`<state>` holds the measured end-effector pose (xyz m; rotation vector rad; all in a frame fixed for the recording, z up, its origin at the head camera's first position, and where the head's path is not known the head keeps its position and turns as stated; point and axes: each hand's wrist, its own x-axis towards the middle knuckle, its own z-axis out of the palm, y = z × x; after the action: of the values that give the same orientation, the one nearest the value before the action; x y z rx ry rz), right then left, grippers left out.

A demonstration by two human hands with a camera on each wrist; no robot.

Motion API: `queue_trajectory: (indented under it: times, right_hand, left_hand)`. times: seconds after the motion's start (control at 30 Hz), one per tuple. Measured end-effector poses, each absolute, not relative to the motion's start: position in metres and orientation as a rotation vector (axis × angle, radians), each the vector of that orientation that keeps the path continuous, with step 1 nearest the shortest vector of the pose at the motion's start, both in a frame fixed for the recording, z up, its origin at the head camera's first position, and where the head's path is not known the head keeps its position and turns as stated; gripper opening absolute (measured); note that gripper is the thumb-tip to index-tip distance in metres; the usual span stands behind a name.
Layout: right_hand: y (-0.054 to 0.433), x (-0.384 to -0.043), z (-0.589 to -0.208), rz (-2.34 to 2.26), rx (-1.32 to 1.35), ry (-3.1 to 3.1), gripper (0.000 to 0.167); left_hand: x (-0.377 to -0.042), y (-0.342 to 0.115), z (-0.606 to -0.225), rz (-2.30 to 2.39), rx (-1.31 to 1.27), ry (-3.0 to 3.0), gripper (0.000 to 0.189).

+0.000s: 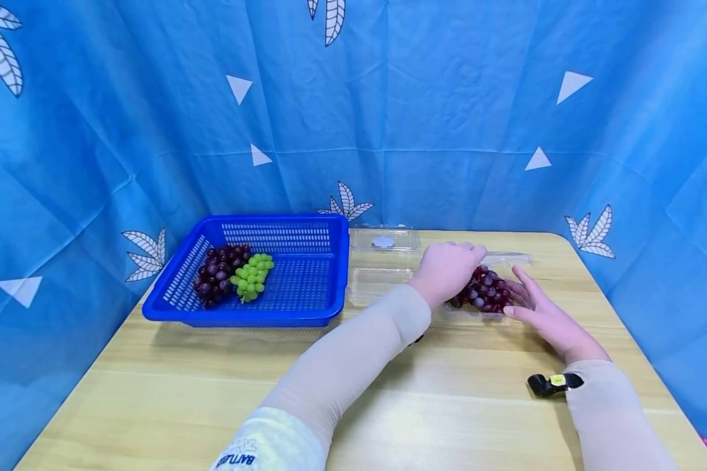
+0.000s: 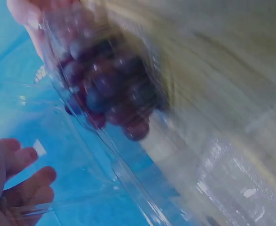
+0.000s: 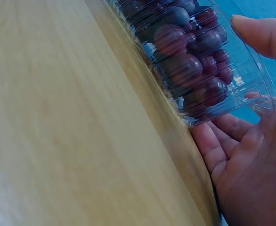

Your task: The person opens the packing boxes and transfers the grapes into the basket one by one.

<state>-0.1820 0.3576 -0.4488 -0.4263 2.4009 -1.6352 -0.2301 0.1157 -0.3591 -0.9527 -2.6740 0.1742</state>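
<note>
A clear plastic clamshell container (image 3: pixel 246 87) holds a bunch of dark red grapes (image 1: pixel 486 291) on the right part of the table. Its raised lid (image 1: pixel 509 258) shows behind the grapes. My left hand (image 1: pixel 448 271) is at the container's left, its curled fingers gripping the lid; the left wrist view shows those fingers (image 2: pixel 32 181) against the clear plastic. At the opposite end, my right hand (image 1: pixel 544 320) holds the container between thumb and fingers. In the right wrist view its thumb (image 3: pixel 260 35) lies by the upper rim and the other fingers reach under the lower corner.
A blue slatted basket (image 1: pixel 306 314) stands at the left with dark grapes (image 1: pixel 215 275) and green grapes (image 1: pixel 252 278) in it. Next to it lies another clear container (image 1: pixel 380 281), its lid raised. A blue patterned curtain (image 1: pixel 424 118) hangs around the wooden table (image 1: pixel 182 392).
</note>
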Motion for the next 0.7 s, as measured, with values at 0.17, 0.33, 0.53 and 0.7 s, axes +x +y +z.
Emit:
queue_trajectory:
  times: [0.17, 0.33, 0.53, 0.7]
  right_hand:
    - [0.357, -0.182, -0.45, -1.63, -0.421, 2.413, 0.093]
    - [0.354, -0.182, -0.45, -1.631, -0.424, 2.415, 0.093]
    - [0.354, -0.182, -0.449, -1.585, -0.421, 2.451, 0.092]
    - [0.356, -0.182, -0.446, -1.553, -0.409, 2.472, 0.091]
  left_hand:
    - [-0.238, 0.112, -0.356, 0.166, -0.923, -2.614, 0.022]
    - [-0.245, 0.107, -0.354, 0.135, -0.924, -2.574, 0.026]
    - [-0.257, 0.091, -0.351, 0.019, -0.845, -2.494, 0.03]
    - [-0.262, 0.081, -0.35, -0.105, -0.733, -2.601, 0.05]
